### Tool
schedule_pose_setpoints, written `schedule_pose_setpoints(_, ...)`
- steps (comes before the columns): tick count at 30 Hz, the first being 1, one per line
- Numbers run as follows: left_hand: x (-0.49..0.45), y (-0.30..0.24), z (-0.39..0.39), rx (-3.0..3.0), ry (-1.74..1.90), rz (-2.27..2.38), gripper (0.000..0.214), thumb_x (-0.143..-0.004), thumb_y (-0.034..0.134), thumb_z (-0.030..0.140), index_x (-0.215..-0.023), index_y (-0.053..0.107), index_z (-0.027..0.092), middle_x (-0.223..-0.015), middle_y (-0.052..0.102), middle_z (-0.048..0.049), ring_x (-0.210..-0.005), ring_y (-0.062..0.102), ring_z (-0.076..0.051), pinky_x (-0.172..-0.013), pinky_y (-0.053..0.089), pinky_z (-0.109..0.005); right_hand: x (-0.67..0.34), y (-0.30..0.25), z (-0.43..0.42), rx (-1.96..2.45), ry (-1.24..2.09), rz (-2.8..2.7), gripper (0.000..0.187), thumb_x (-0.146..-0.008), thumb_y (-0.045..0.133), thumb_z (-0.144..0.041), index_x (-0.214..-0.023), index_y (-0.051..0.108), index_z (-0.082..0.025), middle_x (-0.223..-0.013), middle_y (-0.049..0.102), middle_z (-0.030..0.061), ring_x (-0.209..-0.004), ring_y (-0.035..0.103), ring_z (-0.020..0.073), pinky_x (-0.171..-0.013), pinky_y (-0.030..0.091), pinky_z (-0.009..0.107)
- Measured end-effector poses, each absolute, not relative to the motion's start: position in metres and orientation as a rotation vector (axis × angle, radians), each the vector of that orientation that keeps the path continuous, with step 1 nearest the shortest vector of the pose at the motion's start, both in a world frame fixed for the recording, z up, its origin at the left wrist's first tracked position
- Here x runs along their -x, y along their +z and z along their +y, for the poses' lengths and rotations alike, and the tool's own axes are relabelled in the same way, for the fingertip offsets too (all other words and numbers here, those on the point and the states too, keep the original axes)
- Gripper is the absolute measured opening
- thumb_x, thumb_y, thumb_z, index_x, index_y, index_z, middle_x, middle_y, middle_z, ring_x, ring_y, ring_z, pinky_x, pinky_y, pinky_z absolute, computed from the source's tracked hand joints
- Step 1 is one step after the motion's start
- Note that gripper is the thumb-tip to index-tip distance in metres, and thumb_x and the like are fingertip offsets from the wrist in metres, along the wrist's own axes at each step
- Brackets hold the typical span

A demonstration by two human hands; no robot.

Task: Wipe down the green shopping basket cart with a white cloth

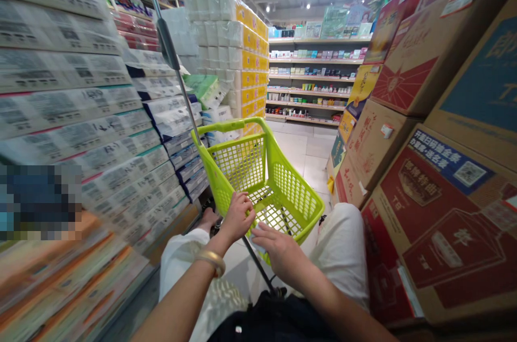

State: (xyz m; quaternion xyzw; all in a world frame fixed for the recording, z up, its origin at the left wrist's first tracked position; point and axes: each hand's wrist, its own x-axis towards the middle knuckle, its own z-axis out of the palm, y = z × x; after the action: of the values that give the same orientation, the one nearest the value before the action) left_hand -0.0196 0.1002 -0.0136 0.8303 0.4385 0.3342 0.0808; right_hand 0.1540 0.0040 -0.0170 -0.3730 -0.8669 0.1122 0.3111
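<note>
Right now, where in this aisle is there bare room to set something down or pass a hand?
The tiled floor beyond the lime-green basket is free, bordered by stacked cardboard cartons and stacked white printed packs. The basket's mesh bottom shows bare just past the left hand and right hand. Both aisle sides are crowded.

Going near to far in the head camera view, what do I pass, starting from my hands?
left hand, right hand → lime-green shopping basket → plastic-wrapped stack of paper rolls → shelves of boxed goods
</note>
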Motion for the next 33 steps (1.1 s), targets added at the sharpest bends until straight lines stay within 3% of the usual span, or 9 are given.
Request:
schedule_pose_setpoints(16, 0.025, -0.012, 0.100, -2.490, 0.978, 1.323, 0.023, -0.078, 0.047, 0.017, -0.060, 0.059, 0.022, -0.084, 0.063, -0.0050, -0.115, 0.052, -0.026, -0.115, 0.024, -0.059, -0.148, -0.018, -0.002, 0.968, 0.285, -2.296, 0.050, -0.074, 0.047, 0.003, -0.114, 0.069, -0.017, -0.129, 0.065, 0.0055, -0.130, 0.051, 0.0215, -0.106, 0.046, 0.034)
schedule_pose_setpoints(33, 0.029, -0.009, 0.121, -2.521, 0.870, 1.322, 0.024, -0.076, 0.047, 0.020, -0.057, 0.060, 0.022, -0.084, 0.064, -0.0052, -0.114, 0.053, -0.026, -0.115, 0.025, -0.059, -0.179, -0.017, -0.026, 0.967, 0.341, -2.279, 0.049, -0.079, 0.043, 0.004, -0.115, 0.068, -0.019, -0.126, 0.066, 0.0058, -0.129, 0.053, 0.0203, -0.106, 0.047, 0.036)
